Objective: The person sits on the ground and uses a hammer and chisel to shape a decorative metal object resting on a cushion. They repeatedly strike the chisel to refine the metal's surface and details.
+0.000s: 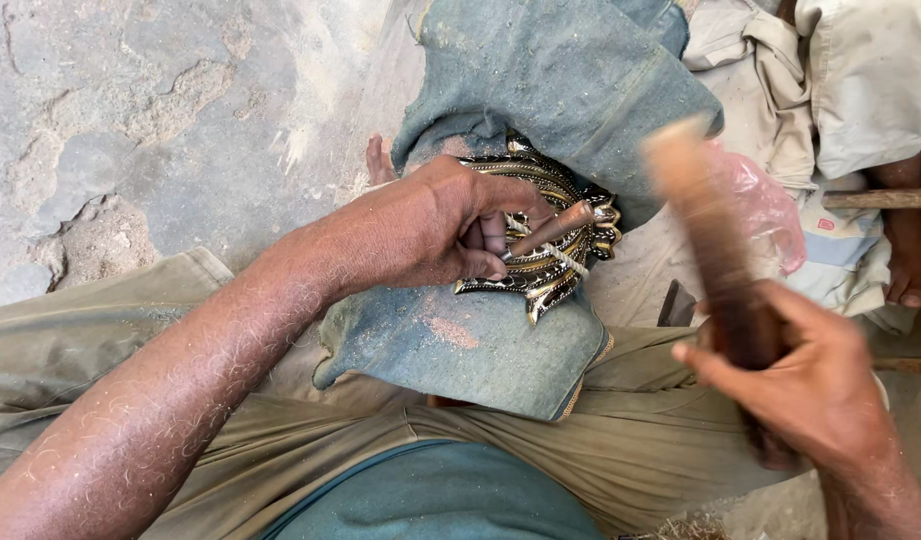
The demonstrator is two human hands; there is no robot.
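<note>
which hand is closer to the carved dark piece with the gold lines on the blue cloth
Left. The left hand rests on the carved piece, holding a chisel against it. The right hand is off to its right, gripping a wooden mallet.

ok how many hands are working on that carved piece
2: the left hand grips a chisel on the carved piece; the right hand holds a blurred wooden mallet.

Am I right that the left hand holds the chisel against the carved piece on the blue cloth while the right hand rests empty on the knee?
Not quite. In the head view the right hand is not empty: it grips a wooden mallet, raised and blurred. The left hand does hold the chisel against the carved piece on the blue cloth.
</note>
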